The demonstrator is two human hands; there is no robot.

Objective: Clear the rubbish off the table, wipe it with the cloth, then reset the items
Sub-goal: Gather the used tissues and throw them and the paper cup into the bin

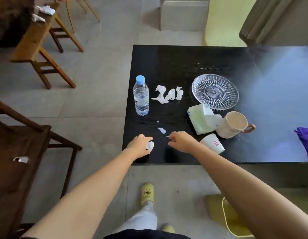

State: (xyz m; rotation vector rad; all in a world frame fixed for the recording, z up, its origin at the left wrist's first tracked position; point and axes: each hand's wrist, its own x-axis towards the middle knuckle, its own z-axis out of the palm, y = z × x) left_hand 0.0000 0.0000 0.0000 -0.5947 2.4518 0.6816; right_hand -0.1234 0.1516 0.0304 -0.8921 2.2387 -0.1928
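On the black table (184, 59), my left hand (141, 145) is closed around a crumpled white tissue (150, 145) near the front left corner. My right hand (181, 141) hovers just right of it, fingertips pinched at a tiny white scrap (167, 136). Two more small scraps (161, 130) lie just beyond my hands. Further back, several torn tissue pieces (168, 94) lie between a water bottle (141, 96) and a glass plate (215, 91). A purple cloth (304, 140) sits at the table's right edge.
A tissue pack (201, 121), a cream mug (233, 125) and a tipped paper cup (212, 143) crowd the table right of my right hand. A wooden stool (39, 42) and dark chair (20, 152) stand to the left. A yellow-green bin (223, 216) is on the floor.
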